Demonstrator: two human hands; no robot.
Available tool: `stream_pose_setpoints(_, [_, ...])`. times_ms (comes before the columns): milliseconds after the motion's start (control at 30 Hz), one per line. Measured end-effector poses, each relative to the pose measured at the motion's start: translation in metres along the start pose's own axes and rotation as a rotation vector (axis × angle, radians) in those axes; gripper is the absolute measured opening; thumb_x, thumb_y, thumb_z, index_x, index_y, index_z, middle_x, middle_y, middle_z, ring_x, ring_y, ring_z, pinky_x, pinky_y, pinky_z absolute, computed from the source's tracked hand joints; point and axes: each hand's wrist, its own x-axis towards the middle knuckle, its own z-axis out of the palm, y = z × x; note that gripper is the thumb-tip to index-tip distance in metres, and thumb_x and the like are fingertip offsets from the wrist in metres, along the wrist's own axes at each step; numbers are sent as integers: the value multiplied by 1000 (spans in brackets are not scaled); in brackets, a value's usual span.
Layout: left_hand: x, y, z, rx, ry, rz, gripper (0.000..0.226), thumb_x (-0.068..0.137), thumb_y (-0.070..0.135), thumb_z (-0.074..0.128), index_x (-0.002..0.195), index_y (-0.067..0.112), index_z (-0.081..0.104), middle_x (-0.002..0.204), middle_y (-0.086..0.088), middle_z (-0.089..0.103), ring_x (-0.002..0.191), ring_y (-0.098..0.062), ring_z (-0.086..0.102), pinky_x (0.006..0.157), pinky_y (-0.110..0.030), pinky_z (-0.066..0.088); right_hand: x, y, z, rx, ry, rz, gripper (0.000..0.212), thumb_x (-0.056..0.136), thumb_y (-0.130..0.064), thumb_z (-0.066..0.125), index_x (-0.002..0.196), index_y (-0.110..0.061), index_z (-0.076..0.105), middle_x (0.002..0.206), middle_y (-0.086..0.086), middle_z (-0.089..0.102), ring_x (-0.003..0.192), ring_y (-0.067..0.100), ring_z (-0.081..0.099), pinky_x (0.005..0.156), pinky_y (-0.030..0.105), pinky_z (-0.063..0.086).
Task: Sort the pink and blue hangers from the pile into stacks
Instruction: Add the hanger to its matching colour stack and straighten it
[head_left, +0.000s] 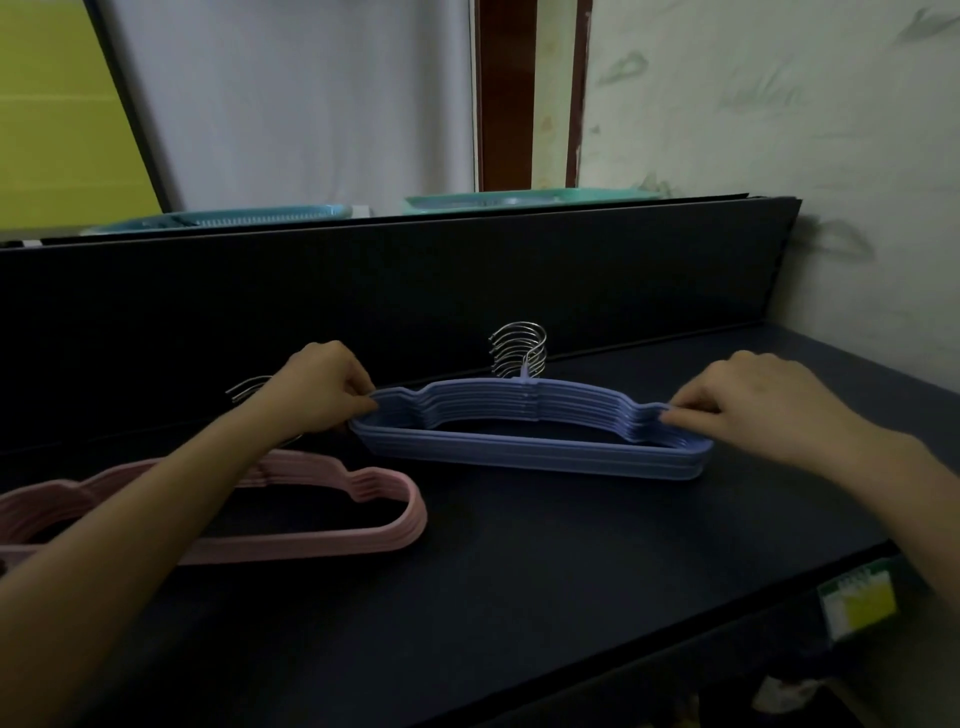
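Dim light. Dark countertop (519, 597) fills lower frame, dark back panel (363, 291) behind. Two teal baskets (223, 218) beyond. Pale scuffed wall (779, 104) right, brown door frame (506, 93) upper centre.

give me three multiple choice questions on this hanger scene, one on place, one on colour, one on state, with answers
1. Where does the pink stack lie relative to the blue stack?
A. to its left, nearer the person
B. on top of it
C. to its right, by the wall

2. What colour are the hangers that both hands touch?
A. pink
B. green
C. blue

3. How is the blue stack held?
A. lifted clear of the counter
B. pinched at both ends while resting on the counter
C. hung by its hooks

Answers:
1 A, the pink stack sits left and closer, under the left forearm.
2 C, the left hand and right hand grip blue ends.
3 B, fingers pinch each end and the stack's base lies on the counter.
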Motion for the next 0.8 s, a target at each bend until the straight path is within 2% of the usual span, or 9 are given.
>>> stream_pose_setpoints(100, [0,5,-1,50,-17,1,17,83,13,64,97,8,73,90,-10,72,75,-17,62,78,-35,54,1,-2,-3,-57,-18,-27,30,92,-51,43,100,-37,68,88,-14,67,81,10,60,62,24,37])
stream_pose_setpoints(200, [-2,6,-1,39,-14,-28,18,83,15,64,98,8,72,90,-9,72,77,-18,65,76,-31,54,3,-2,-6,-77,-56,-38,31,92,-53,42,104,-38,67,88,-15,65,75,7,56,61,22,38])
stream_pose_setpoints(300, [-11,8,-2,32,-9,-48,28,87,26,59,109,11,67,104,-8,70,92,-19,64,83,-29,50,4,-4,-13,-107,-48,-71,44,88,-62,37,123,-41,54,112,-12,63,96,12,60,68,23,41])
stream_pose_setpoints(367, [-24,9,-3,48,20,-43,38,90,33,55,121,13,59,115,-7,66,102,-20,62,89,-33,49,6,-10,-18,-96,-23,-122,54,87,-66,32,134,-41,41,126,-9,58,107,14,58,73,25,44])
stream_pose_setpoints(467, [-50,13,-5,159,140,-22,42,91,37,50,129,18,50,124,-2,59,108,-20,57,87,-35,46,12,-30,-27,4,8,-260,51,90,-60,31,136,-41,36,130,-12,54,109,12,56,76,26,49])
stream_pose_setpoints(567, [-80,13,-11,227,233,-36,40,93,37,46,129,21,49,127,1,55,113,-17,52,85,-31,42,19,-59,-34,129,49,-409,42,92,-53,37,133,-42,39,126,-16,54,107,8,55,78,26,48])
stream_pose_setpoints(667, [-117,3,-18,244,253,-66,39,92,37,46,127,20,51,124,0,57,112,-18,53,88,-34,44,25,-93,-37,233,93,-531,43,91,-50,43,133,-39,42,126,-17,54,107,5,54,79,23,45])
stream_pose_setpoints(800, [-175,-23,-27,289,292,-122,37,92,39,45,123,21,54,116,4,59,104,-16,54,83,-31,44,26,-144,-41,313,117,-680,46,90,-47,46,134,-34,44,131,-14,52,114,7,51,93,28,45])
